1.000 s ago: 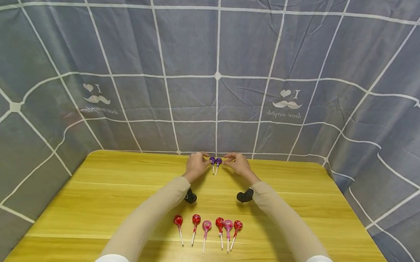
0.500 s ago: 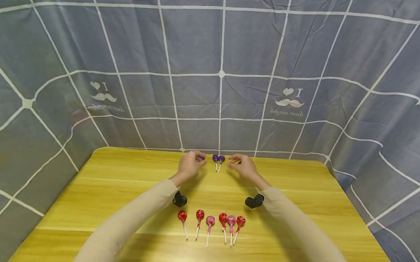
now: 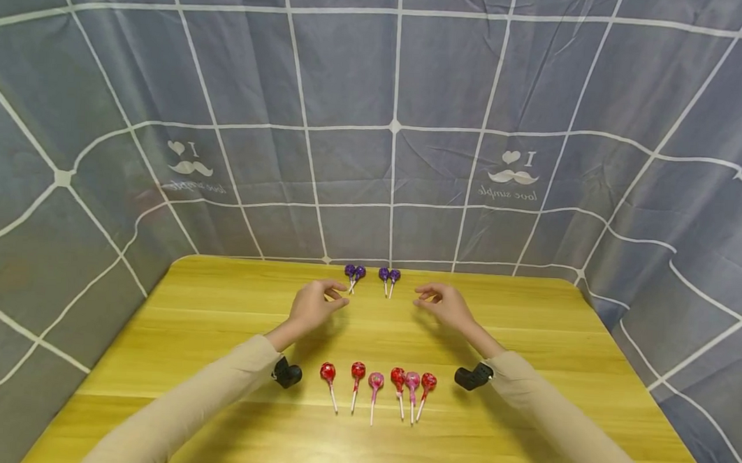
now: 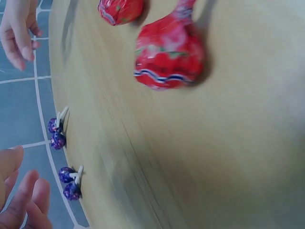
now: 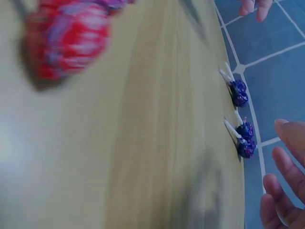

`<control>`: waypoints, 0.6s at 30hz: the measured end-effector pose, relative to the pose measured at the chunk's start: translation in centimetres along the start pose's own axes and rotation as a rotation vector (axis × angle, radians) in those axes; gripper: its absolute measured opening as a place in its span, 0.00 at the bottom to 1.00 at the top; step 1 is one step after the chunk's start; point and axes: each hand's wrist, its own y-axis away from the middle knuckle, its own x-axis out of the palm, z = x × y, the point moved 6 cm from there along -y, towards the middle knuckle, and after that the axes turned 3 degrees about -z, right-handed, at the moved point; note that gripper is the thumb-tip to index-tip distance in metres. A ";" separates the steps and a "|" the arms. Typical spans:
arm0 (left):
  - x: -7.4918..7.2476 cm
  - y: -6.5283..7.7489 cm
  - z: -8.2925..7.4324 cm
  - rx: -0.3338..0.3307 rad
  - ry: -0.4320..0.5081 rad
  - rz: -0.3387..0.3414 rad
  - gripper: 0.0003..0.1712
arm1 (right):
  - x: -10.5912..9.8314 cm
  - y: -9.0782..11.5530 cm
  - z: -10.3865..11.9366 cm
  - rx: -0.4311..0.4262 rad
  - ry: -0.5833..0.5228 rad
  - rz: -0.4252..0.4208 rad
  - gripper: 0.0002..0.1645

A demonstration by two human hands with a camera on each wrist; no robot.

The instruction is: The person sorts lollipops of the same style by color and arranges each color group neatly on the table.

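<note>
Two pairs of purple-wrapped lollipops lie at the table's back edge: a left pair (image 3: 360, 272) with crossing sticks and a right pair (image 3: 394, 275) side by side. My left hand (image 3: 317, 304) hovers just in front of the left pair, fingers relaxed and nothing between them. To the right of the right pair, my right hand (image 3: 447, 305) is also apart from the candy, its fingers loosely bent and holding nothing. In the left wrist view the purple lollipops (image 4: 58, 140) sit beyond the fingers; the right wrist view shows purple lollipops (image 5: 246, 148) near the right fingertips.
Nearer me, a row of red lollipops (image 3: 328, 372) and pink lollipops (image 3: 376, 381) lies on the wooden table (image 3: 229, 301), sticks toward me. A grey grid-patterned curtain (image 3: 343, 167) hangs behind and at both sides.
The left hand has let go of purple lollipops left of the other pair and drawn back toward me and left. The right hand has moved away to the right from the right pair.
</note>
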 end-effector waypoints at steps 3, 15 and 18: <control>-0.7 0.8 0.6 0.007 0.012 0.000 0.15 | -0.6 1.1 0.1 -0.001 0.011 0.008 0.15; -1.8 4.7 2.1 -0.001 0.072 0.038 0.15 | -1.9 5.8 0.3 0.012 -0.008 0.085 0.16; -1.9 5.8 2.7 -0.024 0.091 0.059 0.15 | -1.8 6.9 0.4 0.030 -0.006 0.117 0.17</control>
